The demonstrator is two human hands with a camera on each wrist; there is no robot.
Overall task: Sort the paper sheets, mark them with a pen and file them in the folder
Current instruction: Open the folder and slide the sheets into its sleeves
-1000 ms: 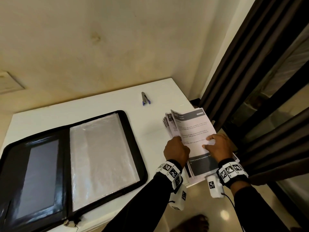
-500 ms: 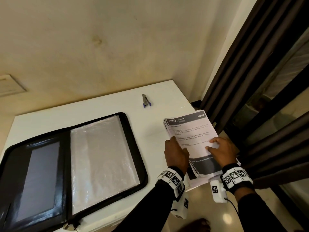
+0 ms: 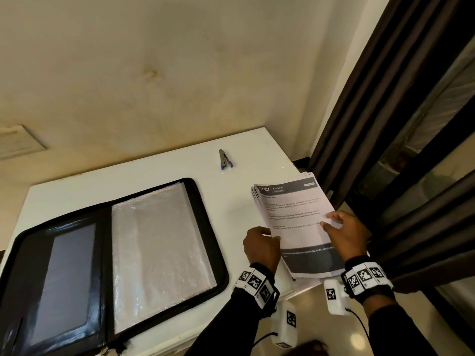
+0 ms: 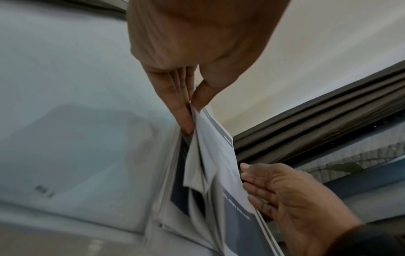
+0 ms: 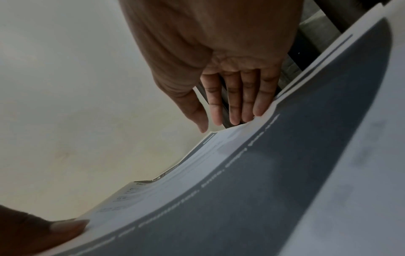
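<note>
While the black folder (image 3: 108,253) lies spread open on the left part of the white desk (image 3: 159,173), everything else sits to its right. Its left leaf shows a grey panel, its right leaf a clear plastic sleeve, and its near edge reaches the desk's front edge. Beyond the folder's far right corner, well apart from it, a small grey tool with a blue end (image 3: 224,159) lies on the desk; from where I stand I cannot say whether it is a pen or a stapler.

Right of the folder, at the desk's right end, the stack of paper sheets (image 3: 295,219) rests with its near end hanging past the desk's edge. The top sheet carries a dark header band reading "KITCHEN" and a dark band lower down.

On the folder side of the stack, the left hand (image 3: 262,246) pinches the edge of the upper sheets between thumb and fingertips (image 4: 186,121), lifting them a little off those beneath. On the stack's far side from the folder, the right hand (image 3: 345,233) lies with straight fingers (image 5: 245,104) resting on the top sheet near its right edge. Both wrists wear bands with black-and-white square markers. Dark curtains (image 3: 385,124) hang right of the stack.
</note>
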